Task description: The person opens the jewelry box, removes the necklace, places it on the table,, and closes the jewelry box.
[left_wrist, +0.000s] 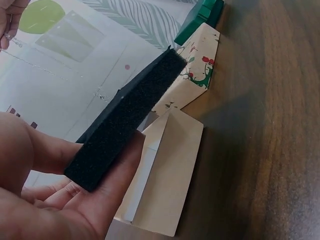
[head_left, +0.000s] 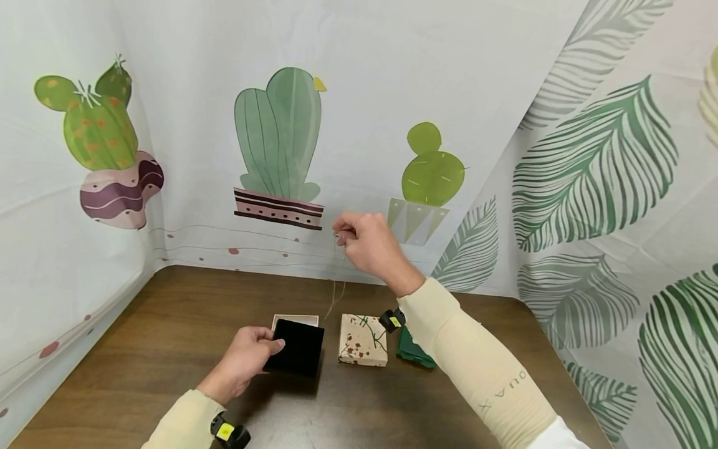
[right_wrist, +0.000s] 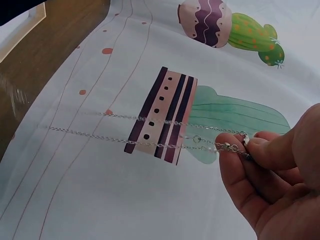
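In my raised right hand the clasp end of a thin silver necklace is pinched between thumb and fingers. Its two chain strands hang down toward the boxes. My left hand grips a square black foam pad by its left edge, thumb on top, fingers beneath. Seen from the left wrist, the pad is tilted and held over an open cream box. In the head view the pad covers most of that box, leaving its white interior showing at the back.
Right of the pad lies a cream box lid with a red-flower print. A green box sits further right, partly behind the right sleeve. All stand on a brown wooden table, backed by a curtain printed with cacti and leaves.
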